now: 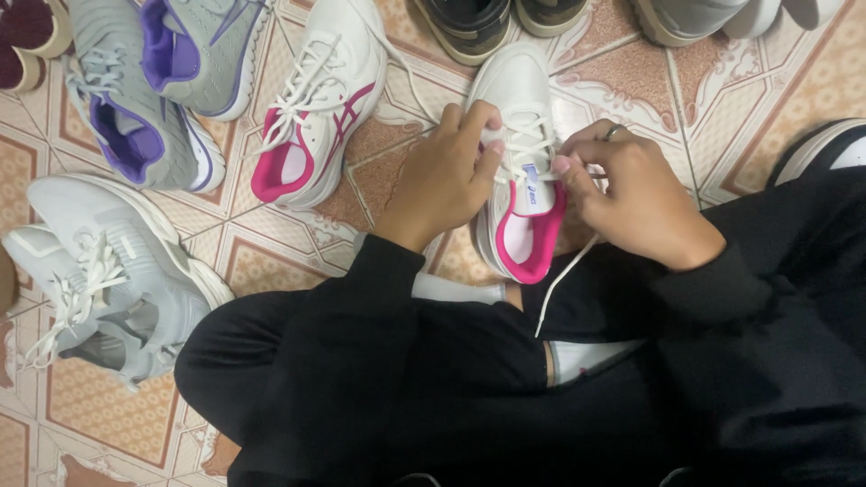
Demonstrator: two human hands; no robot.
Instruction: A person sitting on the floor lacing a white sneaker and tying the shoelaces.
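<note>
Head view looks straight down at a white lace-up sneaker with a bright pink lining [521, 162] standing on the patterned pink-and-cream tiled floor [622, 81], toe pointing away from the person. That shoe sits just beyond the person's black-clad crossed legs [379, 379], its heel almost touching them. On the shoe's left side the left hand [445, 176] is curled, thumb and fingers pinching the white laces near the top eyelets. On its right side the right hand [631, 194], wearing a dark ring [614, 132], is also pinched shut on a lace by the tongue; one loose white lace end [564, 280] trails from this hand down across the legs. Both hands press against the shoe's upper.

Left of the shoe, close by, lies its matching white and pink sneaker [311, 113], laces loose. Further left are two grey sneakers with purple linings [153, 90], and lower left of the shoe a pair of pale grey sneakers with white laces [108, 271]. Beyond the shoe's toe, dark and grey shoes [469, 22] are cut off by the upper edge
</note>
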